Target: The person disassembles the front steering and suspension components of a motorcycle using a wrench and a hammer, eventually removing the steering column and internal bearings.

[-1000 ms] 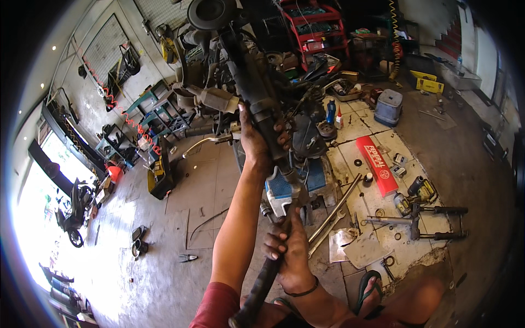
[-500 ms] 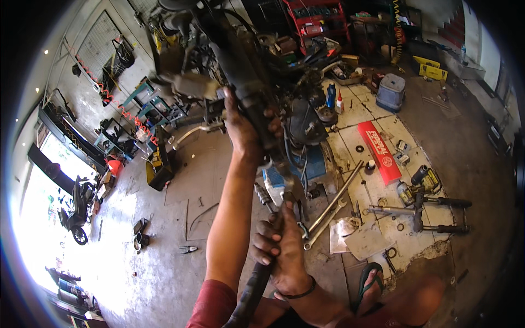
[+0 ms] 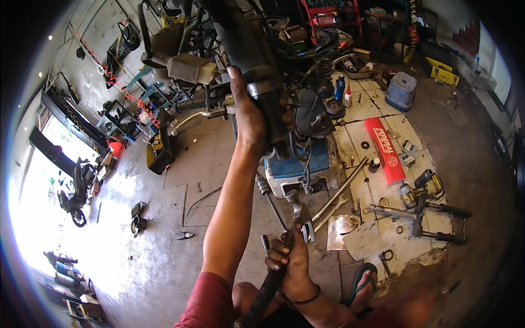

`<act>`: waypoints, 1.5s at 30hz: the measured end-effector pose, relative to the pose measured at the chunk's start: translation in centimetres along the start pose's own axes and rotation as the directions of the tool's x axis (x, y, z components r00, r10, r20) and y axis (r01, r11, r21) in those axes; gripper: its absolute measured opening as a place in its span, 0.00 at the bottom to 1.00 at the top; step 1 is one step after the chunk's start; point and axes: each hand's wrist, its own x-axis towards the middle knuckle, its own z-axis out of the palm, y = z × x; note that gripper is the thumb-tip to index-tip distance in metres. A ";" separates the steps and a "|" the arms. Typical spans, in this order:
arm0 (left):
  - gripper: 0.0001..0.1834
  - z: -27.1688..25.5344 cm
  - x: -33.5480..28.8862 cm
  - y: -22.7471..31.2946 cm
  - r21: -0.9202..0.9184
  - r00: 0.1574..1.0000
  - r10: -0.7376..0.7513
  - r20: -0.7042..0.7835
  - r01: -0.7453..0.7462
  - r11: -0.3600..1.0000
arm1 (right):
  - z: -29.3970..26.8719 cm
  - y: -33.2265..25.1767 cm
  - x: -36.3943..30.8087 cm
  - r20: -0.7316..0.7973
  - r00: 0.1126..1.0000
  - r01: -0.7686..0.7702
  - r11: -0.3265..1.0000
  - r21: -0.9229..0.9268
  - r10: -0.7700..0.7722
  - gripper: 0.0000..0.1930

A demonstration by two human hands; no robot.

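My left hand [image 3: 252,117] wraps round a thick black tube [image 3: 249,52] with a silver band. The tube slants down from the top edge to a dark lower end just below my fingers. Below it, my right hand [image 3: 292,262] is closed round the long black handle [image 3: 265,292] of a hand tool. The tool's curved steel head [image 3: 298,205] rises above my thumb, apart from the tube; its exact kind I cannot make out. Behind the tube stands a partly stripped motorcycle [image 3: 314,117]. A blue-topped white stand [image 3: 306,164] sits beneath it. Beside the tool a thin steel rod [image 3: 270,199] points downward.
Right of me lie a long metal bar [image 3: 342,188], a red box [image 3: 384,150], a green power tool [image 3: 424,186], a fork assembly [image 3: 421,216] and a grey container [image 3: 401,90]. Pliers [image 3: 184,235] lie on the floor left. My sandalled foot [image 3: 363,281] is at lower right.
My right hand has moved down and slightly right with the tool, widening the gap between its head and the tube. My left hand still grips the tube. The view has shifted slightly.
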 end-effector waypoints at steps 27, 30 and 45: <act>0.37 0.9 0.0 0.7 0.242 0.961 0.075 -0.264 -0.009 0.970 | -1.6 0.1 -0.6 0.073 0.981 -0.189 0.973 0.132 0.181 0.19; 0.39 0.9 -0.6 0.4 0.144 0.974 -0.007 -0.225 0.040 0.989 | -2.8 -0.2 -1.1 0.095 0.969 -0.242 0.956 0.165 0.229 0.20; 0.32 1.9 0.0 0.9 0.237 0.963 0.160 -0.217 -0.107 0.966 | -3.7 0.2 -1.2 -0.024 0.974 -0.223 0.974 0.030 0.224 0.21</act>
